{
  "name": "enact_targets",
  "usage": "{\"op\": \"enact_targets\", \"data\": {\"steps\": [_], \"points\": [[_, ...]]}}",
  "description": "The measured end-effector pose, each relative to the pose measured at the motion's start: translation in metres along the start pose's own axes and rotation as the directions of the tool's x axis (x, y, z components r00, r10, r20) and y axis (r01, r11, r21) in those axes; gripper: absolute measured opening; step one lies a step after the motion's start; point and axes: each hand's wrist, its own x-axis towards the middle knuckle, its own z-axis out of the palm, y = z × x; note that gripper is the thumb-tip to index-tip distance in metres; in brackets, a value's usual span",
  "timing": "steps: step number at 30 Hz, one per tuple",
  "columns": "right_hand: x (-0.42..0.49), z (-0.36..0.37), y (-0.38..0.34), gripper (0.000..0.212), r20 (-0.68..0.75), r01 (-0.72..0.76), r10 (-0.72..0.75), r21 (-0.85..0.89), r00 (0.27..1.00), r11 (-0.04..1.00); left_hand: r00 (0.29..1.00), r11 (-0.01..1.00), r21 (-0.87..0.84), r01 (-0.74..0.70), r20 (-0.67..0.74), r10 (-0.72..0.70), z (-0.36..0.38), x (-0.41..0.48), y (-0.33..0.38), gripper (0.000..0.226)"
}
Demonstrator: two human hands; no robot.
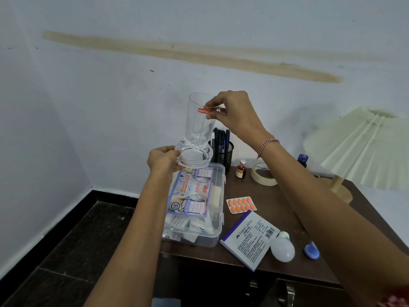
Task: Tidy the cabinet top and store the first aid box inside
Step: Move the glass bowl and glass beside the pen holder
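At far left I saw only pale wall and dark floor [66, 251], and the open room for moving lay there. My left hand [163, 159] gripped the thick base of a clear drinking glass [199, 129], fingers curled round it. The glass hung tilted in the air, mouth up and away, above the far end of the first aid box [194, 202]. My right hand [234, 114] pinched its rim beside a red sticker.

The first aid box, clear plastic with its lid on, lay flat on the left part of the cabinet's counter [276, 196], its left side along the counter's left edge.

Behind the box stood a black mesh pen holder [223, 151], then a small brown bottle [240, 169] and a roll of tape [263, 173]. Nearer me lay a blister pack of orange tablets [241, 204] and a stamp pad box [250, 238]. A white light bulb [283, 248] and a small blue piece [311, 250] that I could not identify lay near the front edge. A pleated lamp [363, 147] filled the right.

As I judged it, smooth glass held by a rim pinch could slip and break on the box or the floor. My right forearm crossed above the tape and tablets, so a low sweep might scatter them. The round bulb could roll off the front. The lamp shade crowded any move rightward.
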Motion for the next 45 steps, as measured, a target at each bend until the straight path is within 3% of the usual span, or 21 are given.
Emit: {"op": "enact_targets", "data": {"steps": [9, 15, 25, 36, 41, 45], "points": [[-0.043, -0.038, 0.015, 0.024, -0.061, -0.107, 0.105, -0.035, 0.993, 0.994, 1.000, 1.000, -0.017, -0.019, -0.004, 0.019, -0.001, -0.014, -0.011, 0.026], [-0.083, -0.033, 0.044, 0.024, 0.031, -0.200, 0.206, -0.135, 0.978, 0.970, 1.000, 1.000, -0.019, -0.011, -0.028, 0.010, -0.001, -0.014, -0.015, 0.022], [-0.111, 0.008, 0.085, 0.023, 0.172, -0.234, 0.287, -0.275, 0.943, 0.933, 1.000, 1.000, 0.018, -0.013, 0.002, 0.013, 0.004, -0.009, -0.024, 0.026], [-0.116, 0.025, 0.087, 0.024, 0.192, -0.307, 0.366, -0.278, 0.911, 0.910, 1.000, 1.000, 0.018, -0.021, 0.006, 0.021, 0.006, -0.011, -0.024, 0.024], [-0.114, 0.023, 0.083, 0.028, 0.201, -0.271, 0.350, -0.336, 0.915, 0.902, 1.000, 0.999, 0.033, -0.027, -0.002, 0.027, 0.008, -0.010, -0.021, 0.022], [-0.106, 0.014, 0.061, 0.035, 0.126, -0.169, 0.226, -0.353, 0.966, 0.920, 1.000, 0.999, 0.047, -0.026, 0.000, 0.026, 0.008, -0.006, -0.016, 0.025]]}}
